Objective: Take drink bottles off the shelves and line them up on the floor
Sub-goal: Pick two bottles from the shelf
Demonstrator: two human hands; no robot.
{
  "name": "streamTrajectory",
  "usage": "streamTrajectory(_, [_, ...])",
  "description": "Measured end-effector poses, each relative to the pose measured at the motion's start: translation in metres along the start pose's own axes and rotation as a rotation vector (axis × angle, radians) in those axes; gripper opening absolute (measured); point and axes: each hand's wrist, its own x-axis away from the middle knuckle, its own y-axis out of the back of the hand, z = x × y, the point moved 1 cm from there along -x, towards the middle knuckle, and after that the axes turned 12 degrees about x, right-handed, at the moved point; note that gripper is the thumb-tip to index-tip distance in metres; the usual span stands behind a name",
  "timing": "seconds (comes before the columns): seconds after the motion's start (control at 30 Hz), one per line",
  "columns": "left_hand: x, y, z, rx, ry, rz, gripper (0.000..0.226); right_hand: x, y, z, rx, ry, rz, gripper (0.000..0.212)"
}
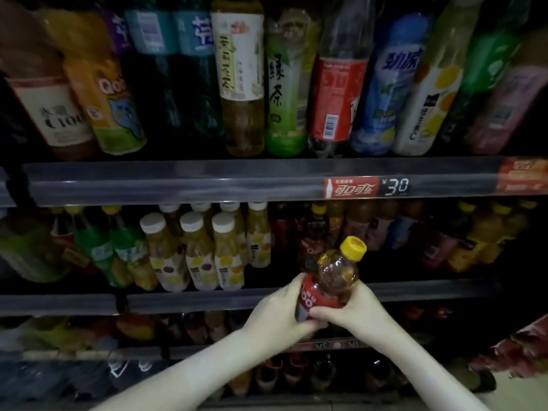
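amber, dimpled plastic bottle [335, 274], yellow-capped, red-labelled, gripped between curled left hand [278, 310] and right hand [355, 312]

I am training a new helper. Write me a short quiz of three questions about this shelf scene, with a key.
1. True or false: the yellow-capped bottle is held upside down.
2. Left hand and right hand: which grips this bottle? A. only the left B. only the right C. both
3. Fill in: the juice bottles to its left on the shelf have ____ caps.
Key: 1 false; 2 C; 3 white.
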Motion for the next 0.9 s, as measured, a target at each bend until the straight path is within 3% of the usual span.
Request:
streamTrajectory(0.17, [-0.038, -0.014, 0.02, -0.187, 0.019, -0.019, 0.071, -0.034, -0.007, -0.039, -0.059, -0.021, -0.189, 0.062])
streamTrajectory(0.37, [-0.025, -0.011, 0.042, -0.133, 0.047, -0.109, 0.07, -0.053, -0.025, -0.05, -0.115, 0.034, -0.202, 0.067])
streamTrajectory(0.5, [-0.03, 0.003, 0.05, -0.27, 0.038, -0.149, 0.071, -0.066, -0.041, -0.035, -0.14, 0.079, -0.212, 0.067])
streamTrajectory(0.63, [-0.034, 0.018, 0.049, -0.259, -0.061, -0.184, 0.074, -0.082, -0.057, -0.024, -0.1, 0.133, -0.281, 0.07])
streamTrajectory(0.83, [-0.041, 0.026, 0.037, -0.159, -0.15, -0.282, 0.075, -0.1, -0.073, -0.022, 0.359, 0.146, -0.344, 0.076])
streamTrajectory(0.9, [-0.048, 0.026, 0.036, -0.174, -0.191, -0.331, 0.069, -0.101, -0.077, -0.018, 0.411, 0.098, -0.387, 0.076])
